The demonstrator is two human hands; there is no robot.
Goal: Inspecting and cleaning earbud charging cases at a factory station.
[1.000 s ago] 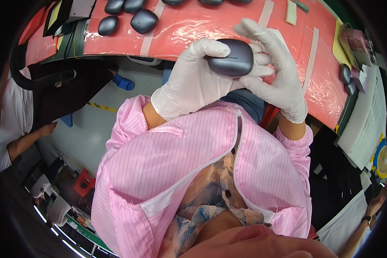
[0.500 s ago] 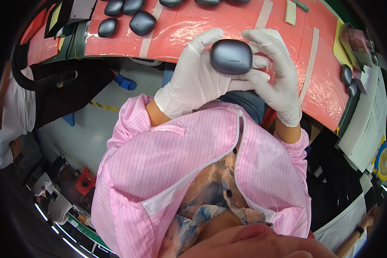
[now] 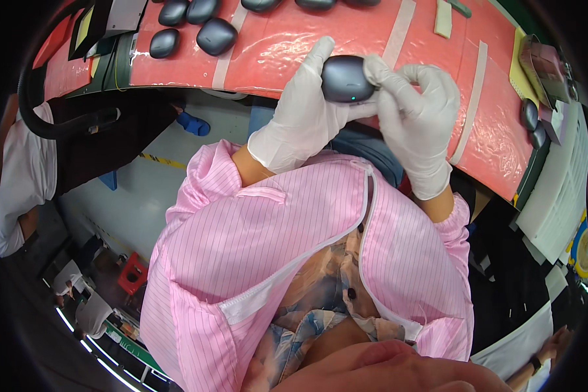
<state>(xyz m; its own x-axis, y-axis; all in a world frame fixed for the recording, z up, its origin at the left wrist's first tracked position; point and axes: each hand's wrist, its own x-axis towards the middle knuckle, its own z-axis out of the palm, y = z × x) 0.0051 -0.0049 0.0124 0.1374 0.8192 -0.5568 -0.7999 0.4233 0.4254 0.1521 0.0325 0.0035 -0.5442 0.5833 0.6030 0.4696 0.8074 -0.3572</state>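
A glossy blue-grey earbud charging case (image 3: 343, 75) is held over the near edge of the table, its lid closed. A small green light glows on its front. My left hand (image 3: 302, 112), in a white glove, grips it from the left with the thumb raised along that side. My gloved right hand (image 3: 419, 111) has its fingertips pressed against the right end of the case, the other fingers curled. Several similar cases, one of them an earbud case (image 3: 216, 36) at the upper left, lie on the red mat (image 3: 294, 46).
Pale tape strips (image 3: 472, 98) cross the mat. At the right are two more dark cases (image 3: 529, 114), a yellow notepad (image 3: 521, 72) and a clear bin (image 3: 543, 68). A black hose (image 3: 29, 111) curves at the left, near another person in white (image 3: 29, 157).
My right hand has closed from spread fingers to fingertips on the right end of the case. A green light now shows on its front.
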